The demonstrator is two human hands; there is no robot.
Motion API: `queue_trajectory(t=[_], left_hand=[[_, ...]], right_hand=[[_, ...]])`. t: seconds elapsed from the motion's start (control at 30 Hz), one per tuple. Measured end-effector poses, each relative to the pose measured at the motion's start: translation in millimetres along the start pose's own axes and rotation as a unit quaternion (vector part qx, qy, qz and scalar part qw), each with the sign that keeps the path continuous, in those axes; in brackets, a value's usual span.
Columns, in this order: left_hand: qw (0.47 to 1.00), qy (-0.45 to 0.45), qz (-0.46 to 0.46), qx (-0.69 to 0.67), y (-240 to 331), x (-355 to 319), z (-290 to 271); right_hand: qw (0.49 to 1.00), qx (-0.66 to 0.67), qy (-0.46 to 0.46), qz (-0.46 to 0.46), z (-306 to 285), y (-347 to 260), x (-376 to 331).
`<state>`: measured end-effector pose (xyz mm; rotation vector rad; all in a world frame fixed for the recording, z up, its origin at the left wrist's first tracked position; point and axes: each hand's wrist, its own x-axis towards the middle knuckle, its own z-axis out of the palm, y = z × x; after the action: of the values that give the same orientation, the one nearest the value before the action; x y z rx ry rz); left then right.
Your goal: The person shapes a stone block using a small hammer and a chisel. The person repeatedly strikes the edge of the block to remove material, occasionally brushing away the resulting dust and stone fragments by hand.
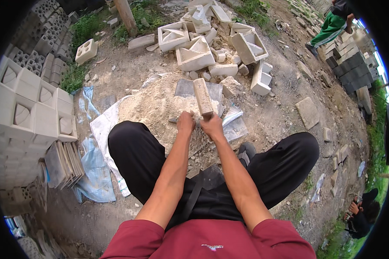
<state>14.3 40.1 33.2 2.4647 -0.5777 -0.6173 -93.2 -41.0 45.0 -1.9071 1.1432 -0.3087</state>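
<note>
Block [202,96]: pale, oblong, held upright-ish over sand pile [153,108]. Long axis runs near vertical in frame, top leaning slightly left, away from body; lower end at R hand. Sits in front of knees, centre of view.

R hand [212,126]: fingers wrapped tight round block's lower end. L hand [186,123]: fingers curled closed, just beside R hand; whether gripping block or something small, cannot tell. Hands near touching.

Behind block: flat grey slab [186,88] lying on pile, partly hidden by block. Beyond: heap of broken hollow blocks [212,43] and rubble. Plastic sheet [100,125] under pile, blue/white, crumpled at left. Thin metal plates [65,164] leaning in stack, left of left knee. Wall of stacked patterned blocks [26,112] along left edge. Loose paver [307,112] on dirt, right. Wooden post [126,16] top centre-left.

Surface: bare dirt yard [285,86], stones scattered, grass patches at edges. Outdoors, daylight. Other person in green trousers [328,28] top right by grey block stacks; another person [361,213] low at right edge.
</note>
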Motion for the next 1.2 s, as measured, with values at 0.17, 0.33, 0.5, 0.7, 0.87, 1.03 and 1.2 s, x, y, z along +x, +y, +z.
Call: queue_trajectory(t=[0.17,0.33,0.5,0.7,0.87,1.03,1.2], left_hand=[[0.998,0.004,0.04,0.039,-4.5,5.3,2.4],[0.999,-0.035,0.025,0.014,8.5,6.9,-3.0],[0.999,0.021,0.033,0.024,-5.0,4.0,1.5],[0.999,0.033,-0.018,-0.009,7.6,3.3,0.7],[0.999,-0.012,0.028,0.013,9.9,1.1,-3.3],[0.999,0.036,-0.015,0.016,-9.8,4.7,1.9],[0.998,-0.057,0.014,0.011,15.8,1.5,-8.4]], right_hand=[[0.995,0.019,0.062,-0.075,3.8,0.8,-7.5],[0.997,-0.052,-0.052,0.035,-7.8,16.1,8.8],[0.995,0.082,0.03,-0.049,-7.4,-14.6,4.2],[0.999,0.016,0.004,-0.036,-2.9,14.4,-7.2],[0.997,-0.007,-0.065,0.034,-14.5,16.1,6.7],[0.993,0.11,0.024,-0.041,-9.0,-22.4,3.2],[0.995,-0.094,-0.031,-0.023,0.7,43.0,2.5]])
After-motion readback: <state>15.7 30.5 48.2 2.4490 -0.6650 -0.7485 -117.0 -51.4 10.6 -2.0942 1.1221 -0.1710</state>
